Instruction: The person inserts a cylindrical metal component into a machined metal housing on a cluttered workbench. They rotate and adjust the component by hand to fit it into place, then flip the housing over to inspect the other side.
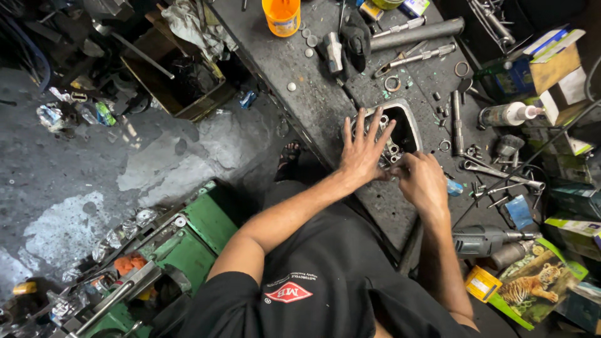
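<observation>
A metal engine part (410, 128) with a dark open cavity lies on the black workbench (294, 69). My left hand (364, 150) rests flat on its near left side, fingers spread apart. My right hand (423, 181) is curled at the part's near edge, fingertips pinched on something small that I cannot make out. Small shiny metal pieces show between the two hands.
Wrenches (501, 172), a steel tube (416, 33), rings and bolts lie on the bench. An orange cup (282, 15) stands at the far end. A power drill (491, 240) lies near right. Boxes (551, 62) stand right. A green machine (188, 244) and a crate (178, 81) stand left.
</observation>
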